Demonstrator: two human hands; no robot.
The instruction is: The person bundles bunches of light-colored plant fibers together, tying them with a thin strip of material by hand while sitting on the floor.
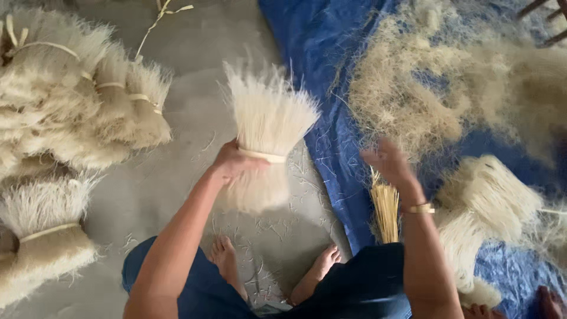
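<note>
My left hand [231, 160] grips a pale fibre bundle [267, 121] at its tied band, holding it upright above the grey floor [207, 71] with the fanned ends pointing away. My right hand [387, 162] hovers to the right over the blue tarp [319, 47], fingers spread, blurred and holding nothing. A gold bracelet sits on that wrist. Just below the right hand stands a small yellowish fibre tuft [385, 207]. My bare feet rest on the floor beneath the bundle.
Several tied fibre bundles [77, 100] are stacked at the left. A heap of loose tangled fibre [449, 82] covers the tarp at upper right, with more straight bundles [490, 195] at the right. Another person's toes [549, 302] show at the bottom right corner.
</note>
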